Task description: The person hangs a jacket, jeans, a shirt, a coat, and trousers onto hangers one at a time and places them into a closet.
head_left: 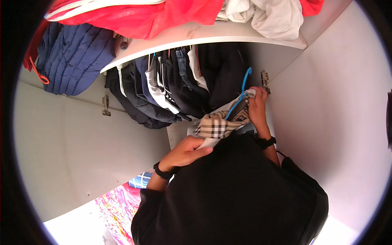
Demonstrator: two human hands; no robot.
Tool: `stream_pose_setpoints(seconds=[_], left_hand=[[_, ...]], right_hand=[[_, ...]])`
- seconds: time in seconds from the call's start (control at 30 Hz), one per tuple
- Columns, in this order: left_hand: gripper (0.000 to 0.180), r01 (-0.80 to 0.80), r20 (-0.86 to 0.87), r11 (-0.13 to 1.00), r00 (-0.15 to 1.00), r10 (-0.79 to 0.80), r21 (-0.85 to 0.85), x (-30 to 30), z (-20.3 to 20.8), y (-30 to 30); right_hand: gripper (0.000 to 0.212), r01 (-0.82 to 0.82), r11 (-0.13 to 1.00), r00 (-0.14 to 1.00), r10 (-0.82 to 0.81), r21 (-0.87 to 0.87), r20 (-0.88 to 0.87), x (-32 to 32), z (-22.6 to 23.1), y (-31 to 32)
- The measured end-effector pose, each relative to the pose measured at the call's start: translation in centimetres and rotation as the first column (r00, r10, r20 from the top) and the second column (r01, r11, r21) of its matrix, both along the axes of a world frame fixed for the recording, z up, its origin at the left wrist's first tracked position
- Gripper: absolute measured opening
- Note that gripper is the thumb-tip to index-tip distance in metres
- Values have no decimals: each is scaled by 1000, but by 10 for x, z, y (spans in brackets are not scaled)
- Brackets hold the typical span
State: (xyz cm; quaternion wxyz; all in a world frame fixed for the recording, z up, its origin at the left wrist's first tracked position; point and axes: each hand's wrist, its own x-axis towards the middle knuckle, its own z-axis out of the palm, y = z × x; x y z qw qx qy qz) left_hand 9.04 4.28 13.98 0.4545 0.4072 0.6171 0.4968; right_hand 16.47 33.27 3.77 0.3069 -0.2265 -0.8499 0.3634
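Note:
A light garment with beige, black and white plaid (216, 125) hangs on a blue hanger (246, 79) in front of me, just outside the row of hung clothes. My left hand (185, 153) is closed on the garment's white lower-left edge, thumb on top. On the other side, my right hand (258, 106) has its fingers wrapped over the garment's right shoulder, beside the hanger's arm. The hanger's hook sticks up free, not on any rail that I can see. My black top hides the garment's lower part.
Dark and white clothes (163, 85) hang in the wardrobe. Above them a shelf (261, 37) bears red cloth (143, 20) and whitish cloth (277, 18). A navy quilted garment (75, 57) droops over its left end. Wardrobe doors (81, 139) flank me, with metal hinges (106, 105).

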Motion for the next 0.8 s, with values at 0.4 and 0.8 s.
stream_pose_setpoints(seconds=[0.4,0.8], left_hand=[[38,-5,-111,999,994,1,-32,-11,21,-62],[44,-540,250,840,822,513,52,86,-59,-141]], right_hand=[[62,-485,737,711,646,-470,279,-184,22,204],[57,-322,620,925,367,-716,-98,-384,-59,155]])
